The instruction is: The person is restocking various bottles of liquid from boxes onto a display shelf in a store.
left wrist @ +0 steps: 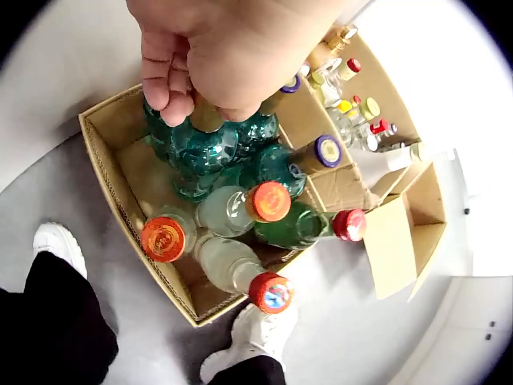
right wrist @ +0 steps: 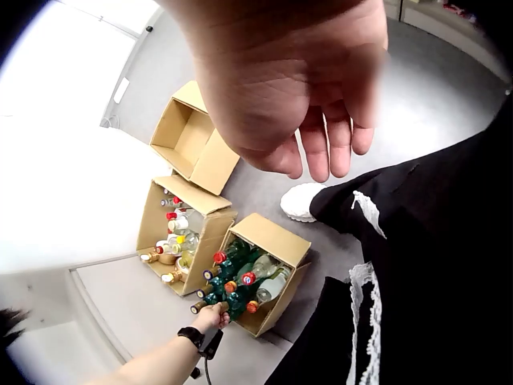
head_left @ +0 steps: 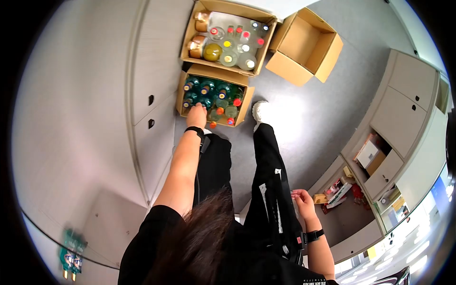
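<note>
My left hand (head_left: 196, 116) is at the near left of the smaller cardboard box (head_left: 244, 111), its fingers curled round the neck of a teal bottle; in the left wrist view the hand (left wrist: 232, 64) covers most of that neck. Teal bottles (left wrist: 204, 151) fill one side of the box. Clear bottles with orange caps (left wrist: 271, 201) and a green bottle with a red cap (left wrist: 349, 224) stand beside them. My right hand (head_left: 304, 204) hangs by the right leg, holding nothing; its fingers (right wrist: 341, 148) are loosely extended in the right wrist view.
A larger box (head_left: 266, 47) of mixed bottles adjoins the small box at the back. An open box (head_left: 304, 42) with a bare inside stands right of it. Cabinets (head_left: 156, 61) line the left, shelves (head_left: 380, 156) the right. A white shoe (head_left: 260, 111) is beside the small box.
</note>
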Demonstrator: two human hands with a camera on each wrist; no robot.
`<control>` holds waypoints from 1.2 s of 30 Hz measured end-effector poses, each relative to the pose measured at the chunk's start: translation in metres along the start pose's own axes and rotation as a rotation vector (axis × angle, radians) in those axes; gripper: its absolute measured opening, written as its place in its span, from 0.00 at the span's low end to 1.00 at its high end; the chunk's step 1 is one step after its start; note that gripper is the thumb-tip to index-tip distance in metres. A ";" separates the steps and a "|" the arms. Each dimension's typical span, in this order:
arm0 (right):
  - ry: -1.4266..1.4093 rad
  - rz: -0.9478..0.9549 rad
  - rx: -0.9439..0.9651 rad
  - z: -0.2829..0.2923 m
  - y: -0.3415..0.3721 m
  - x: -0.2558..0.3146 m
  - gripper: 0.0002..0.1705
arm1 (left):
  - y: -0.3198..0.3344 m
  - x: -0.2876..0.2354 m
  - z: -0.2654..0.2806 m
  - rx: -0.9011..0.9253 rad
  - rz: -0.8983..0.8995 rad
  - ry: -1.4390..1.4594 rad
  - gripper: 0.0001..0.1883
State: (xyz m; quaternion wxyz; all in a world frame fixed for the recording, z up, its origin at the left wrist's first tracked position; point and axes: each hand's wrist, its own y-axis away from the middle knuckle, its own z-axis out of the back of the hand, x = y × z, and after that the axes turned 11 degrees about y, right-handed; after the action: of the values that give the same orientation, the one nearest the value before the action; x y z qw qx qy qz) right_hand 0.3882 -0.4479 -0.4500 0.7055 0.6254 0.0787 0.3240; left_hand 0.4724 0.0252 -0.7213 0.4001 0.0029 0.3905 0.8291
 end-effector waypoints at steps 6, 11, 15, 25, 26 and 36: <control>0.097 0.185 0.035 -0.019 -0.010 0.042 0.10 | 0.064 -0.009 0.051 -0.123 -0.091 0.057 0.12; 0.292 0.379 0.040 -0.036 0.003 0.123 0.09 | 0.159 -0.047 0.143 -0.121 -0.171 0.071 0.11; 0.507 0.657 0.132 -0.051 0.035 0.194 0.14 | 0.253 -0.084 0.230 -0.087 -0.286 0.080 0.12; 0.878 1.641 0.237 -0.078 0.143 0.327 0.57 | 0.472 -0.179 0.412 -0.163 -0.523 0.312 0.09; 0.930 1.681 0.251 -0.078 0.151 0.331 0.57 | 0.487 -0.184 0.424 -0.121 -0.498 0.292 0.10; 0.857 1.629 0.525 -0.094 0.250 0.408 0.45 | 0.590 -0.182 0.505 -0.303 -0.615 0.326 0.15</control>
State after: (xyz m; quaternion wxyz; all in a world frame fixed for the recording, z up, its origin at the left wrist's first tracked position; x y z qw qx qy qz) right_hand 0.5671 -0.1417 -0.1158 0.0119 0.4546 -0.0589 0.8887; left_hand 0.3664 0.0083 0.0689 0.5587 -0.3057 0.3048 0.7082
